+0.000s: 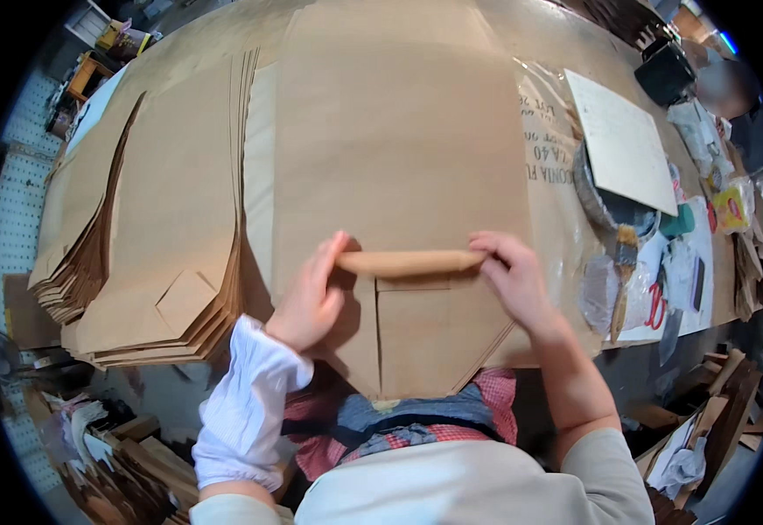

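The table (206, 35) was the biggest thing, and it was covered with flat brown paper. The large paper piece (399, 149) lay in the middle, right in front of the person. It looked smooth and a bit stiff, and its near end came in with slanted corners. That end already had some straight creases, so part of the folding looked done. The near paper stack (176, 166) and the far-left paper stack (88, 201) sat on the left, with many thin layers and slanted ends. A diamond shape showed on top of the near one.

On the right were a flat white board (622, 140) and a round grey tub (585, 179) partly under it. The left hand (311, 302) touched one end of the raised fold (412, 262), with its thumb apart from its fingers. The right hand (514, 278) pinched the other end. The fold was puffy and round like a tube, not flat, so pressing it down seemed left to do.

Smaller things were a brush (626, 249) with a wooden handle and scissors (655, 306) with red loops.
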Demonstrator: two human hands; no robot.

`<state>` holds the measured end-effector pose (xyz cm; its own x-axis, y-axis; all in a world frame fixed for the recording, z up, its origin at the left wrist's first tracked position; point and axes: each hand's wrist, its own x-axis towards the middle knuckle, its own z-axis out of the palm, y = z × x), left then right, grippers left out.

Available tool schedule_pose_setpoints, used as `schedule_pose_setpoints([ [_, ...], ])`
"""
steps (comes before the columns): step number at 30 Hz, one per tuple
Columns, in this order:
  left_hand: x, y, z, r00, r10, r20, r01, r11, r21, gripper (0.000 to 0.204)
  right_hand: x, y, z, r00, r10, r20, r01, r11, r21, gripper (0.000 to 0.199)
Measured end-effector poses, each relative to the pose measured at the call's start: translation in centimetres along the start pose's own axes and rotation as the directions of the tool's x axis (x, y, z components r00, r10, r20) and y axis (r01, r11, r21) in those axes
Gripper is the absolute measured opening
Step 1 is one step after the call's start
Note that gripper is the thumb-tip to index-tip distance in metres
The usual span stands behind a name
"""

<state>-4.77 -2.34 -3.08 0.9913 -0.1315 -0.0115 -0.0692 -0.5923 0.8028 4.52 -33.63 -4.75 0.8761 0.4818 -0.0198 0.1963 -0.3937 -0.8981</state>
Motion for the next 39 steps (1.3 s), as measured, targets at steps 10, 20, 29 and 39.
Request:
schedule_pose_setpoints([
  [10,2.8,1.9,1.8,0.958,-0.123,-0.258,0.099,0.989,-0.107,0.03,-0.6,-2.7,2.1,0.871,-0.391,-0.298,0.337,0.916,-0.218,0.021],
  [20,7.7,1.2,0.9,0.969,-0.23,-0.096,0.226,0.973,-0.05,0.03,1.3,-8.6,11.2,0.951,-0.247,-0.186,0.241,0.969,-0.053,0.017],
  [29,10.1,2.2,-0.8,0.955,-0.251,0.158,0.285,0.922,-0.262,0.021,6.5,-10.9,2.1,0.75,-0.643,0.153,0.573,0.518,-0.635,0.015],
  [39,9.1,4.6,2.8,0.892,0.41,-0.188,-0.163,0.682,0.713,0.009,-0.8,-8.4,2.2,0.724,-0.108,0.681,0.673,0.325,-0.664,0.034],
])
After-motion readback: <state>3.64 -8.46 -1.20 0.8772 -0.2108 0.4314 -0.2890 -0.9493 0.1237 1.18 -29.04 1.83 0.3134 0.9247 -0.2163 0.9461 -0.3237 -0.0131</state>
